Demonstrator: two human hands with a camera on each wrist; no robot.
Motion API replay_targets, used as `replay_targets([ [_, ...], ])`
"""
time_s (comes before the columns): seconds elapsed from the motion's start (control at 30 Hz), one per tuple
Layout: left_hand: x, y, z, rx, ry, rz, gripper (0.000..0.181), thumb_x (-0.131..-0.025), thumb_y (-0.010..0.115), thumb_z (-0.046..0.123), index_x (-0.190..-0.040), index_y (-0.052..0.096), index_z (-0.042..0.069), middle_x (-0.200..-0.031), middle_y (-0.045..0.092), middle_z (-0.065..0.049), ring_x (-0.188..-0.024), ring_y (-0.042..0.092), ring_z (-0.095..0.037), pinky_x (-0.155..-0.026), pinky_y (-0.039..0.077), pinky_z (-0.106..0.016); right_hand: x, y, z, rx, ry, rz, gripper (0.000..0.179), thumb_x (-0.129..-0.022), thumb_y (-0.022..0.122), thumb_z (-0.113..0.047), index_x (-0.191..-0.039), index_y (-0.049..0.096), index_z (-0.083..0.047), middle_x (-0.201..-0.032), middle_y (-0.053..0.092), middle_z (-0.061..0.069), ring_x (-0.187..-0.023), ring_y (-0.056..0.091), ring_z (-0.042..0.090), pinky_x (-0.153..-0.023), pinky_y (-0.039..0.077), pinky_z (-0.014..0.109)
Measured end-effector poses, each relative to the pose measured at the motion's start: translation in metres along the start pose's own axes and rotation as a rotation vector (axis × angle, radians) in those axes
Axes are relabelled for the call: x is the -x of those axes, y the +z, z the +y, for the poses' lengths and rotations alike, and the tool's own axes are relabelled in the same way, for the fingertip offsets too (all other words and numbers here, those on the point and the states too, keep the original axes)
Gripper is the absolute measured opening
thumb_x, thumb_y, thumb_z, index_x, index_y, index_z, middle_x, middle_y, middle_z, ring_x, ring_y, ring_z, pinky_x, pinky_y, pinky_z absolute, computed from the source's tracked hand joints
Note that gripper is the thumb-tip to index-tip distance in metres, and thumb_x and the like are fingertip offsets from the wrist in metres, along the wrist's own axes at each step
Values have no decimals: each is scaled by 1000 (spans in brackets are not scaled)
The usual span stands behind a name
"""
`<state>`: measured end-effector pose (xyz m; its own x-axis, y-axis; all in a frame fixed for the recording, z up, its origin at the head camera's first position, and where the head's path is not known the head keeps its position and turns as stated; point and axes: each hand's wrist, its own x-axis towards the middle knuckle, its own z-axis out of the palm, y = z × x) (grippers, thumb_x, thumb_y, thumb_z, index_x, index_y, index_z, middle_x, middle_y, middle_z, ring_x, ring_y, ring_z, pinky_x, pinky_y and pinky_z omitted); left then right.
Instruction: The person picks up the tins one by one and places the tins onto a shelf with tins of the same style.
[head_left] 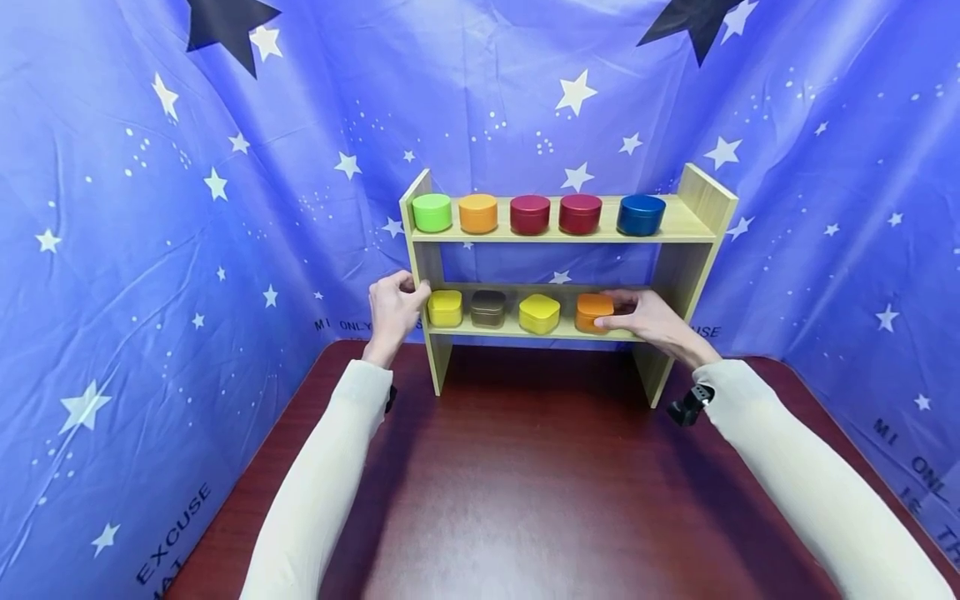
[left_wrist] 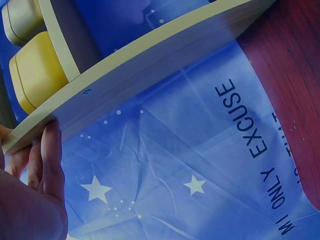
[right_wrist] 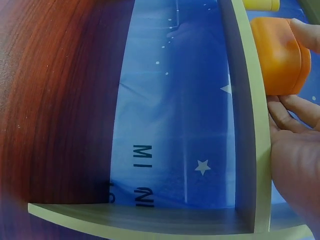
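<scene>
My left hand grips the left side panel of a small two-tier wooden shelf. In the left wrist view its fingers lie against the panel's outer face. At the right end of the lower board, my right hand holds an orange tin, thumb in front and fingers around its right side. The tin sits on the lower board. To its left stand a yellow star-shaped tin, a dark grey tin and a yellow squarish tin, the last close to my left hand.
On the upper board stand round tins: light green, orange, two dark red and blue. The shelf stands on a dark red wooden table. Blue starry cloth hangs behind and on both sides.
</scene>
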<state>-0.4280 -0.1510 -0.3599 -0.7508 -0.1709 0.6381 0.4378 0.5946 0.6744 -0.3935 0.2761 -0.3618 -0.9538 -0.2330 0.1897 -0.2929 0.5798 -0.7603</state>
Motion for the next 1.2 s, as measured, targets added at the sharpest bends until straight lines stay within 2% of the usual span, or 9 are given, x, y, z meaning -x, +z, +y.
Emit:
replay_targets([
  [0.13,-2,4,1,-1,-10,-10,23,-90,75,25,-79,78,4,-81,78,-17,-80,69,-34,-75,47,-37,4,-3,1,45,10,3,69,-95,83,-24,-152,57,6,-140,70,29,-103,64,5,-85,49,10],
  [0.33,-8,5,2,-8,-12,-6,24,-90,74,25,-82,79,3,-82,79,-18,-82,70,-35,-77,48,-39,6,-6,1,70,34,1,74,-97,80,-25,-156,51,9,-149,64,32,-131,66,35,-90,46,5],
  [0.47,-8,4,-3,-23,-14,3,23,-91,74,23,-81,78,2,-82,78,-20,-79,69,-36,-87,53,-50,3,-1,0,91,31,-7,76,-96,81,-25,-156,50,11,-154,60,32,-143,61,45,-110,55,28],
  [0.6,-5,4,-9,-23,-20,4,25,-92,74,19,-77,74,-1,-80,76,-23,-78,66,-39,-99,51,-58,-2,4,-2,119,1,-9,74,-94,83,-22,-153,52,12,-157,58,32,-146,58,48,-123,46,55],
  [0.73,-2,7,-14,-36,-24,-9,25,-93,73,19,-80,76,-2,-81,78,-22,-81,68,-41,-88,51,-53,-1,3,0,140,-11,5,72,-95,82,-19,-153,53,11,-157,58,30,-147,57,48,-124,44,58],
  [0.87,0,9,-20,-51,-39,-45,23,-96,74,21,-92,83,0,-89,82,-20,-89,74,-39,-89,54,-49,7,-4,4,176,-8,31,73,-95,82,-22,-155,53,8,-156,61,26,-147,57,46,-123,44,57],
  [0.9,1,9,-22,-52,-37,-55,23,-97,75,21,-94,84,0,-90,82,-20,-89,75,-39,-89,55,-49,9,-6,5,181,-7,37,72,-95,82,-23,-155,53,7,-155,62,25,-147,58,45,-123,44,56],
  [1.1,12,0,-40,-91,-27,-107,23,-99,76,25,-97,86,4,-88,83,-17,-84,74,-34,-85,55,-43,25,-8,15,151,-10,94,68,-96,82,-25,-153,57,3,-148,68,23,-140,65,39,-103,48,16],
  [1.2,17,-5,-49,-105,-30,-124,24,-101,75,25,-95,86,4,-83,82,-16,-79,73,-31,-78,51,-34,31,-6,20,114,-25,161,61,-96,82,-23,-148,63,3,-143,71,24,-123,76,18,-92,47,5],
])
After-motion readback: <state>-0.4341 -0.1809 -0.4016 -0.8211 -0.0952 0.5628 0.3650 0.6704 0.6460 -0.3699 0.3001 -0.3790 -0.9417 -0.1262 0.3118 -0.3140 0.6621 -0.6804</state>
